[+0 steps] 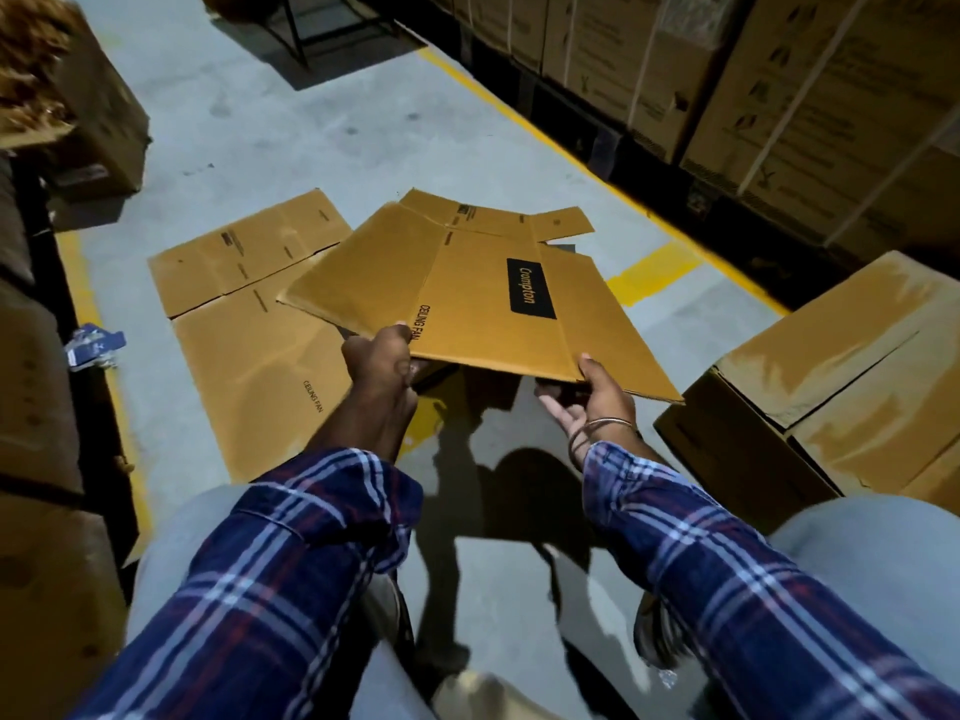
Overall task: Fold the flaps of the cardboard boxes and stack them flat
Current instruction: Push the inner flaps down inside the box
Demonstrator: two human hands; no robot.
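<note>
A flattened brown cardboard box (483, 298) with a black label hangs in the air over the floor, its flaps spread out at the far end. My left hand (382, 363) grips its near left edge, thumb on top. My right hand (592, 394) holds the near right edge, thumb on top and fingers underneath. Another flattened box (249, 324) lies flat on the grey floor to the left, partly under the held one.
A closed carton (852, 376) stands on the floor at the right. Stacked cartons (779, 85) line the far right behind a yellow floor line (519, 116). More boxes (36, 356) stand along the left. A blue scrap (96, 345) lies on the floor.
</note>
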